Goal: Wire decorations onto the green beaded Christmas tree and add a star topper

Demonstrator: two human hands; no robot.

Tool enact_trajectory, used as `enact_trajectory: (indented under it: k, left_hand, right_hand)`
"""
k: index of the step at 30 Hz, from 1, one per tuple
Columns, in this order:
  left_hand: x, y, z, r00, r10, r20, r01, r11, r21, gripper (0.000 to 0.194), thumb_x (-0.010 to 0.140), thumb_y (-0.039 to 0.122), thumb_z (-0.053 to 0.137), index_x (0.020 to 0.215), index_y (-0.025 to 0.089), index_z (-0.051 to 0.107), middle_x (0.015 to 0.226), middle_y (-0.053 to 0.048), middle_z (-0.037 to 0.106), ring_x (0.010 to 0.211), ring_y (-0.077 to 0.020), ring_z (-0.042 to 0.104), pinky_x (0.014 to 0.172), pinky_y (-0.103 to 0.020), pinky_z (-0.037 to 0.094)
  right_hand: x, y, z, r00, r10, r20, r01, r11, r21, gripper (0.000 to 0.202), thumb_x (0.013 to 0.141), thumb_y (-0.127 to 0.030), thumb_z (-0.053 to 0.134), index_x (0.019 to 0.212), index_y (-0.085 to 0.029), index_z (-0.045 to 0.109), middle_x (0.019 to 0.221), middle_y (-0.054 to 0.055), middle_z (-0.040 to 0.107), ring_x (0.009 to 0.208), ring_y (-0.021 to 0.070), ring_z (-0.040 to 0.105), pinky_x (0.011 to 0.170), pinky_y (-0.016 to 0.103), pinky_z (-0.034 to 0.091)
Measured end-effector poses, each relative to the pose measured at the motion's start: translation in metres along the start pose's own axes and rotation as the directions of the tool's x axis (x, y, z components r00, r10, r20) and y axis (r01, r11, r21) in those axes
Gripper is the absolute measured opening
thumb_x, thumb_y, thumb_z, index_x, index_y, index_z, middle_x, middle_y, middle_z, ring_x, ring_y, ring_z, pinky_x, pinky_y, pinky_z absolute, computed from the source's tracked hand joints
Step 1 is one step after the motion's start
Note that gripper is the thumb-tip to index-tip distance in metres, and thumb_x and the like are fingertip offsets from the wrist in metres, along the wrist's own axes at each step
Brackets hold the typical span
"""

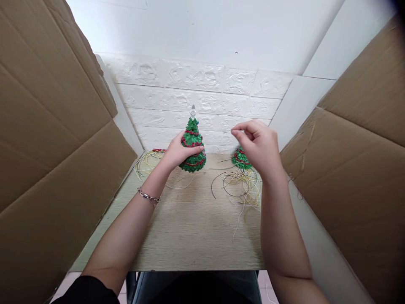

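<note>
My left hand [181,151] is wrapped round a small green Christmas tree [193,161] with red garlands and a clear tip, held upright above the table. To the right of it, my right hand [255,137] is raised, its thumb and forefinger pinched together. A short dark sliver shows at those fingertips, too small to name. Behind and below my right hand, a second green tree [241,159] stands on the table, partly hidden by the hand.
Tangled yellow, white and black wires [248,185] lie on the table [190,223] at the right. More wires [144,166] lie at the back left. Cardboard panels [47,105] flank both sides, and a white brick-patterned wall [196,78] stands behind.
</note>
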State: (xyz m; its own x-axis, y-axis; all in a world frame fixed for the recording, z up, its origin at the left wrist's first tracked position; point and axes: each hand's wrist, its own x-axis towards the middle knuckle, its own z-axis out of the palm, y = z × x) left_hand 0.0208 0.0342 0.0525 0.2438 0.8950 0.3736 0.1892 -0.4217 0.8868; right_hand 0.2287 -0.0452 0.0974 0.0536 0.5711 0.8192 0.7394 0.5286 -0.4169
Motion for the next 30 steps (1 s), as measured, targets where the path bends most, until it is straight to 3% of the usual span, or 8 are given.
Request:
enact_trajectory:
  k: [3, 6, 12, 30]
  left_hand:
    - [-0.002, 0.004, 0.004, 0.999, 0.020, -0.042, -0.013, 0.987, 0.158, 0.054, 0.057, 0.038, 0.074, 0.104, 0.019, 0.056, 0.103, -0.006, 0.064, 0.095, -0.0228, 0.059, 0.088, -0.037, 0.047]
    - [-0.004, 0.008, 0.008, 0.997, 0.021, -0.075, 0.003, 0.952, 0.306, 0.056, 0.056, 0.039, 0.074, 0.106, 0.019, 0.056, 0.104, -0.005, 0.063, 0.097, -0.0240, 0.058, 0.088, -0.038, 0.045]
    - [-0.006, 0.013, 0.014, 0.996, 0.072, -0.053, -0.045, 0.916, 0.399, 0.055, 0.057, 0.038, 0.072, 0.105, 0.019, 0.055, 0.104, -0.005, 0.061, 0.098, -0.0241, 0.056, 0.086, -0.036, 0.044]
    - [-0.009, 0.015, 0.018, 0.992, 0.100, -0.077, -0.040, 0.828, 0.560, 0.050, 0.059, 0.041, 0.070, 0.103, 0.022, 0.055, 0.103, -0.005, 0.059, 0.100, -0.0249, 0.053, 0.084, -0.037, 0.041]
  right_hand:
    - [-0.002, -0.006, 0.012, 0.988, -0.060, 0.139, 0.061, 0.998, -0.007, 0.014, 0.084, -0.025, 0.050, 0.077, -0.020, 0.062, 0.069, 0.001, 0.052, 0.068, 0.0140, 0.046, 0.065, 0.028, 0.035]
    - [-0.005, -0.010, 0.028, 0.976, -0.087, 0.197, 0.093, 0.995, -0.020, 0.015, 0.086, -0.024, 0.048, 0.078, -0.020, 0.060, 0.072, 0.002, 0.054, 0.070, 0.0144, 0.047, 0.066, 0.028, 0.034]
    - [-0.010, -0.013, 0.047, 0.987, -0.083, 0.135, 0.089, 0.995, -0.036, 0.015, 0.087, -0.024, 0.046, 0.081, -0.020, 0.059, 0.079, 0.003, 0.058, 0.072, 0.0147, 0.050, 0.067, 0.028, 0.035]
    - [-0.014, -0.014, 0.052, 0.997, -0.041, 0.063, 0.050, 0.988, -0.148, 0.012, 0.083, -0.018, 0.047, 0.075, -0.019, 0.056, 0.078, 0.004, 0.058, 0.074, 0.0160, 0.051, 0.063, 0.027, 0.033]
